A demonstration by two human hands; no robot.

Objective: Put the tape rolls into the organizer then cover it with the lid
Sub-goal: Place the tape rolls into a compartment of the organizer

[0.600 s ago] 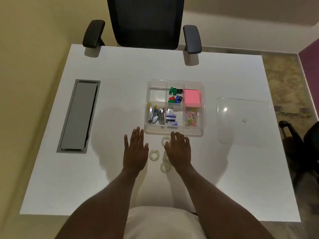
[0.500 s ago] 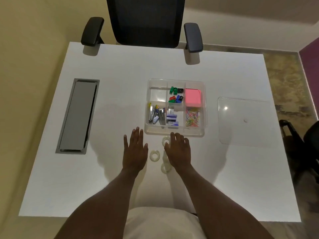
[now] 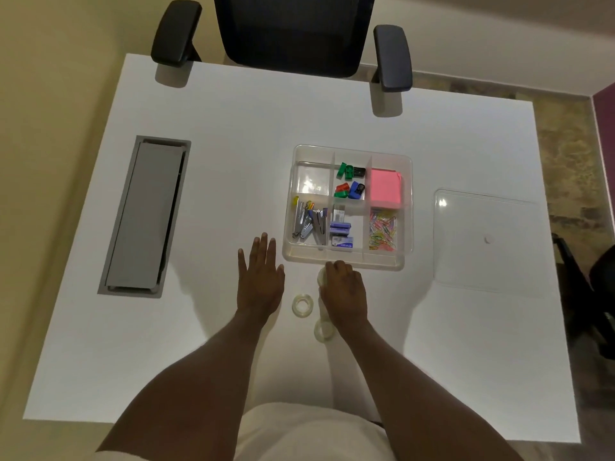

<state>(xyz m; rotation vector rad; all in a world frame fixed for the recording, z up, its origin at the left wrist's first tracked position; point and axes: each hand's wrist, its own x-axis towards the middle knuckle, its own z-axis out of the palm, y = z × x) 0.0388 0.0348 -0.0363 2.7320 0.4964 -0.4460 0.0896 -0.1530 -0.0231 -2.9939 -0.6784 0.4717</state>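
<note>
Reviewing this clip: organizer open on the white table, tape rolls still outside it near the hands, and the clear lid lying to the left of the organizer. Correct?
Not quite. The head view shows the clear lid lying flat to the right of the organizer, not the left. The rest holds: the organizer is uncovered, and the tape rolls sit on the white table by the hands.

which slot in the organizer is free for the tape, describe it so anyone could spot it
Find the clear organizer in the middle of the white table, with the lid lying to its right. Go to its far row, the side nearest the chair, and take the left corner slot. It alone holds nothing; its neighbours hold coloured clips and staplers.
</note>
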